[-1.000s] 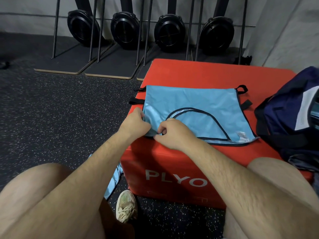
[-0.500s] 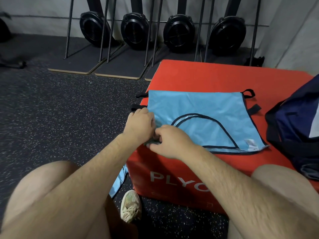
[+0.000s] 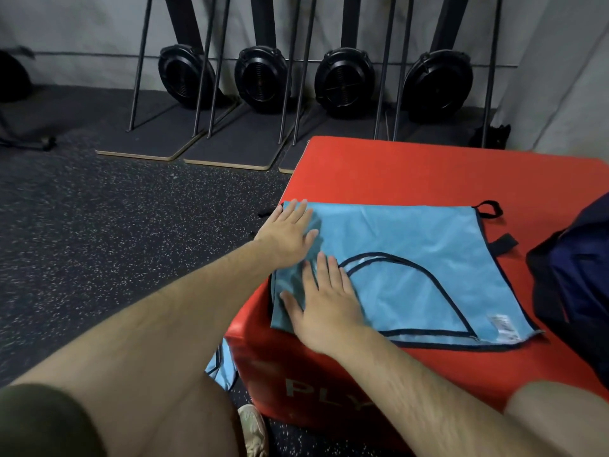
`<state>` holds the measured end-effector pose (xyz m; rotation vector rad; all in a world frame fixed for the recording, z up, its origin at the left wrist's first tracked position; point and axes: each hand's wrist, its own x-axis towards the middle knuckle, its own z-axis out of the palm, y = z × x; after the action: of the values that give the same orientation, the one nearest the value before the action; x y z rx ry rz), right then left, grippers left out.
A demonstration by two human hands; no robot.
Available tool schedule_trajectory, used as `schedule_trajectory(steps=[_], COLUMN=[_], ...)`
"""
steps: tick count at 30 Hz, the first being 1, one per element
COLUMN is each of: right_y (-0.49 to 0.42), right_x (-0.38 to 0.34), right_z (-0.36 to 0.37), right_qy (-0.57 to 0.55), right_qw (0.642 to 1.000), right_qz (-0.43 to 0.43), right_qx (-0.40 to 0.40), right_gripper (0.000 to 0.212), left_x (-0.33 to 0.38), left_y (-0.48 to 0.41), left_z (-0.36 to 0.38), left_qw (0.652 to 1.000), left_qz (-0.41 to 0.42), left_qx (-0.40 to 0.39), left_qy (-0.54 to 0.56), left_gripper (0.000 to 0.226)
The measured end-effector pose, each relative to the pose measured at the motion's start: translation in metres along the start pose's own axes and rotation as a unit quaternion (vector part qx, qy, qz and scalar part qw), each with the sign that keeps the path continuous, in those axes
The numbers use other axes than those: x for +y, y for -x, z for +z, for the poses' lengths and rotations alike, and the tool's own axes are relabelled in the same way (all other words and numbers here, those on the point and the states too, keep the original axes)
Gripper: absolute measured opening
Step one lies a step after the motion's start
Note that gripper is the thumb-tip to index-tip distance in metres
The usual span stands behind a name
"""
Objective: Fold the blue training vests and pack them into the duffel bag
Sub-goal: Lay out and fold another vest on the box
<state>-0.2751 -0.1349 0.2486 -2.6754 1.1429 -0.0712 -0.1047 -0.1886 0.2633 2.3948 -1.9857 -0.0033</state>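
One blue vest [image 3: 412, 258], smooth fabric edged in dark piping, lies flat on the red padded surface [image 3: 428, 173]; left hand [image 3: 290, 232] and right hand [image 3: 326, 308] press its left part, fingers straight. Right of the vest sits a navy duffel bag [image 3: 576, 275], left of it speckled floor [image 3: 131, 225]

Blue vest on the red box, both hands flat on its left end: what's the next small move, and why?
Probably pinch that left edge and fold it across to the right. The vest lies flat and wide on the box under the left hand and right hand, likely needing halving before the duffel bag.
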Motion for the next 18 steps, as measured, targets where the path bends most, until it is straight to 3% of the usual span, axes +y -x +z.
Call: schedule_trajectory(steps=[6, 8, 10, 13, 15, 18], right_y=[-0.001, 0.002, 0.008, 0.020, 0.023, 0.023], right_x=[-0.004, -0.012, -0.023, -0.035, -0.039, -0.042], right_z=[-0.007, -0.014, -0.023, -0.037, -0.039, -0.037], right_qy=[0.031, 0.059, 0.052, 0.021, 0.031, 0.021], right_qw=[0.999, 0.997, 0.994, 0.996, 0.996, 0.996], right_qz=[0.008, -0.013, -0.056, -0.082, -0.077, -0.090], right_qx=[-0.017, 0.046, 0.079, -0.002, -0.029, -0.009], right_gripper=[0.095, 0.081, 0.056, 0.058, 0.053, 0.045], left_x=[0.002, -0.003, -0.010, -0.018, -0.018, -0.020], left_y=[-0.016, -0.017, -0.016, -0.009, -0.006, -0.010], left_z=[0.012, 0.011, 0.011, 0.002, -0.004, -0.006], left_qw=[0.993, 0.988, 0.979, 0.969, 0.962, 0.957], left_qz=[-0.035, -0.023, -0.027, -0.155, -0.232, -0.255], left_qx=[-0.074, -0.039, 0.049, 0.121, 0.074, 0.020], left_qy=[0.082, 0.147, 0.198, 0.149, 0.123, 0.138], left_gripper=[0.065, 0.061, 0.058, 0.043, 0.055, 0.067])
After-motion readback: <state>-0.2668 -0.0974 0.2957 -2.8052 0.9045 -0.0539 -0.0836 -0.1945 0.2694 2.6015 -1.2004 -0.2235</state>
